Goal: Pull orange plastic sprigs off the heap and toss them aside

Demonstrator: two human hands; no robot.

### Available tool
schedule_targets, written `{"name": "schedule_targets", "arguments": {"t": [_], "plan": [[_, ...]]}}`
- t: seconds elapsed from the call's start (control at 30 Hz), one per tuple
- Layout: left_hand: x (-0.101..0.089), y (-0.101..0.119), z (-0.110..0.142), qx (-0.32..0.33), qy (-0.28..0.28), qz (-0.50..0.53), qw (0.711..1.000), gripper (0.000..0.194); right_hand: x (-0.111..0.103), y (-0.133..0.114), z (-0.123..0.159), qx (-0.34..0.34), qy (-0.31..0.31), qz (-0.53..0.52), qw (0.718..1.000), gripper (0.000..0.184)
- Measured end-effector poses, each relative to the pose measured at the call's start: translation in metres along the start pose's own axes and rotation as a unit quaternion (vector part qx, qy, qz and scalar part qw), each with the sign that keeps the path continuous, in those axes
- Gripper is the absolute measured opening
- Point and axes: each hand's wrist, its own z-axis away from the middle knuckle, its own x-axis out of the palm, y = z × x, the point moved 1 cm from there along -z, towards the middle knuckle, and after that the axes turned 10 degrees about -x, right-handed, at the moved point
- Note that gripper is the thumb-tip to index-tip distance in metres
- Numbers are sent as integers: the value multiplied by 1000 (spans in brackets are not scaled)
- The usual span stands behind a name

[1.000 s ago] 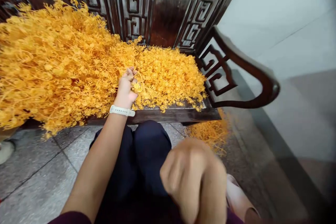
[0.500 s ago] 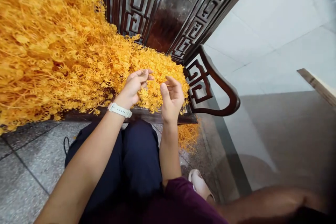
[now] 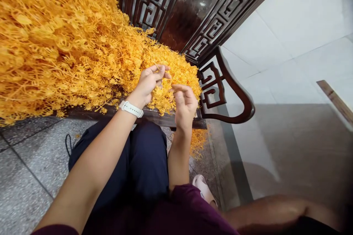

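Note:
A large heap of yellow artificial flower sprigs (image 3: 68, 55) covers the seat of a dark wooden bench (image 3: 85, 113). Over the heap's right end, my left hand (image 3: 150, 80), with a white watch band on the wrist, is closed in a pinch, and a thin yellow stem shows at its fingers. Just to the right, my right hand (image 3: 186, 104) has its thumb and fingertips pressed together. Whatever it pinches is too small to make out against the yellow behind. The two hands are close but apart.
The bench's carved back (image 3: 179, 18) rises behind the heap, and its curved armrest (image 3: 242, 106) stands at right. More yellow sprigs (image 3: 197, 141) lie below the bench. Another person's leg (image 3: 275, 209) and light shoe (image 3: 205, 189) are at lower right.
Both hands appear slightly further right as the view shifts. The right hand's fingers have drawn together from a more parted pose.

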Motion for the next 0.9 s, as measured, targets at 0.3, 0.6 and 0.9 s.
{"name": "schedule_targets", "arguments": {"t": [0.3, 0.6, 0.9], "plan": [[-5, 2, -8, 23, 64, 37, 997, 16, -6, -7, 8, -25, -2, -12, 1000, 9], [-7, 1, -8, 34, 43, 34, 998, 17, -8, -11, 16, 5, 1, -213, 977, 20], [-10, -5, -14, 34, 22, -12, 999, 14, -8, 8, 19, 66, 56, -34, 996, 26]]}}
